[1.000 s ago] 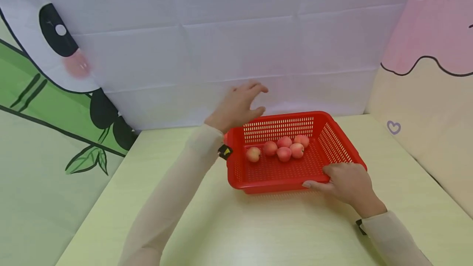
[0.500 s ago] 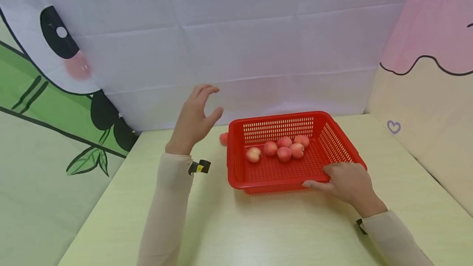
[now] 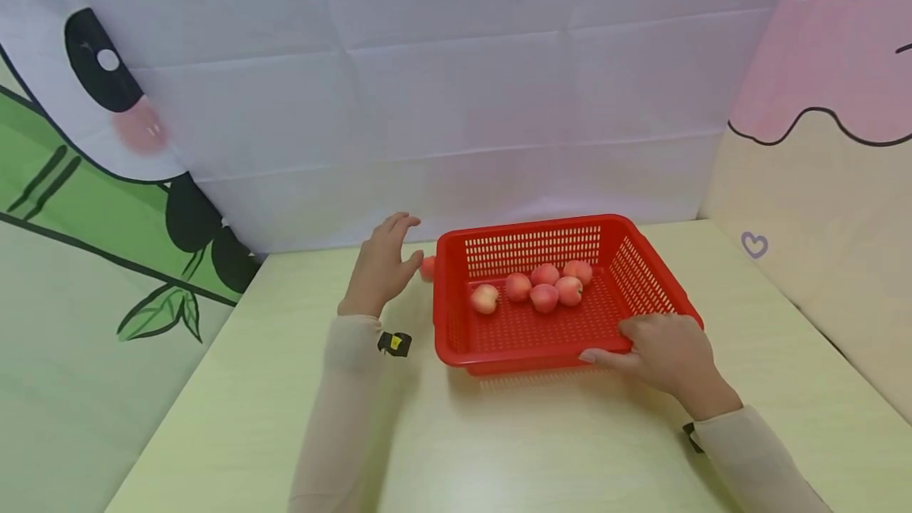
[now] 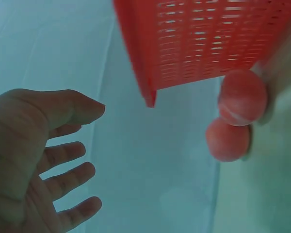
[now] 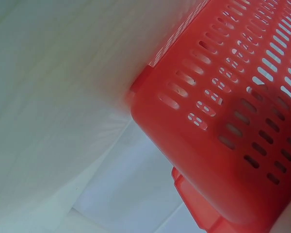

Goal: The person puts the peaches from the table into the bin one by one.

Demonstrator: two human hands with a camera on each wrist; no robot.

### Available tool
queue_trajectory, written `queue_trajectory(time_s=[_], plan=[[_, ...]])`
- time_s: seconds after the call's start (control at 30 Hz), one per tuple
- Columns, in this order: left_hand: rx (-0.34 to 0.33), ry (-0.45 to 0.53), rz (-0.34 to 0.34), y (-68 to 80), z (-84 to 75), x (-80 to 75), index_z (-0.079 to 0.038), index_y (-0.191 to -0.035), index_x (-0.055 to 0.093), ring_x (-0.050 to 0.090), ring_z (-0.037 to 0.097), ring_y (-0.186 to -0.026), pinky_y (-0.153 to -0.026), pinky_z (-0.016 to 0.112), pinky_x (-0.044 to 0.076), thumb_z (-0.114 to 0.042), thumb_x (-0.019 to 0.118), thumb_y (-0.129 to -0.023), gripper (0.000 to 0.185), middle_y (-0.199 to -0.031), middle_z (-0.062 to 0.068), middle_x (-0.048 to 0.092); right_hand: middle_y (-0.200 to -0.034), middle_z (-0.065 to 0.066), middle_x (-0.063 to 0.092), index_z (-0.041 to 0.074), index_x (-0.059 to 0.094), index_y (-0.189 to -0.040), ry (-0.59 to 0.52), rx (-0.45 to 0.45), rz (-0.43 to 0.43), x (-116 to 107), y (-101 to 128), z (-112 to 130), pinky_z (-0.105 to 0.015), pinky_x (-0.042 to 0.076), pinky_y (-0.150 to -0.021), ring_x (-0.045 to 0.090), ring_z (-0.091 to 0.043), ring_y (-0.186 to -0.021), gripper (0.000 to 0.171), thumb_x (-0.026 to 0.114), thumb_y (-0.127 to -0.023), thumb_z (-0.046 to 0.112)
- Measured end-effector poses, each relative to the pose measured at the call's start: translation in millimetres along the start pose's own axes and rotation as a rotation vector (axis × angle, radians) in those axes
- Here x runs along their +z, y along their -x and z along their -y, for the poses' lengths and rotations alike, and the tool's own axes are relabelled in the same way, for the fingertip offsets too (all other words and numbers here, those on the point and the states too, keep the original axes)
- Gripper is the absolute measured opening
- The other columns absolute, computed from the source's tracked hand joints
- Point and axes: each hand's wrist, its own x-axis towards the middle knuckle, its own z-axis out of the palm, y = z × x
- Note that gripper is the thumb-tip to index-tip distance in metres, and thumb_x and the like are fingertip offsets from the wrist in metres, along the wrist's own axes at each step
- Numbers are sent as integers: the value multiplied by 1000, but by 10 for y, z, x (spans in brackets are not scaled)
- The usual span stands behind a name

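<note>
Red basket (image 3: 663,301) gripped at 5 o'clock by right hand (image 3: 666,353); left hand (image 3: 381,266) wide near loose apple (image 3: 427,267). Risk: nudged, rolling off surface (image 3: 499,442).

Pale green table (image 3: 235,418) before a cartoon panda backdrop (image 3: 121,141)

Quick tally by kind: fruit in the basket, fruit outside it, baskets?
Pink fruits inside the red basket: 5, at
Pink fruit on the table, outside the basket by the left hand: 1
Red baskets: 1
Total: 7 things
</note>
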Motion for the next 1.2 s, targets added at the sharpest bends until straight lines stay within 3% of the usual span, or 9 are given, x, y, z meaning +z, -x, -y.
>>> queue_trajectory(time_s=[0.3,0.6,0.77,1.0,1.2], plan=[[-108,52,124,107,243,414,-6,-151,55,46,41,-148,-116,64,40,-21,68,-103,52,-163,17,45,-54,12,24,23,32,-60,1,7,7,14,-9,28,-28,21,-50,27,-7,-50,72,67,-85,81],[-89,178,244,85,258,647,-15,-150,58,55,31,-138,-113,57,47,-24,71,-102,50,-154,6,55,-54,12,24,23,31,-60,9,10,-13,-13,2,4,-29,22,-49,27,-8,-49,73,66,-84,83],[-41,187,260,62,252,738,-16,-145,62,57,28,-135,-114,54,46,-23,67,-104,42,-146,6,62,-54,12,24,23,31,-61,5,7,-20,-10,6,-15,-29,21,-49,27,-8,-49,73,65,-84,84],[10,235,259,85,255,825,-13,-128,69,62,25,-113,-106,49,53,-19,69,-103,26,-121,6,69,-54,13,24,24,31,-60,6,-10,-40,13,6,-26,-28,22,-48,27,-8,-49,74,63,-84,86],[-25,271,265,104,236,875,-11,-135,68,59,27,-125,-111,50,50,-19,71,-103,33,-136,9,64,-55,14,20,24,29,-59,-3,-16,-64,31,11,-30,-28,19,-48,24,-6,-50,75,59,-85,88]])
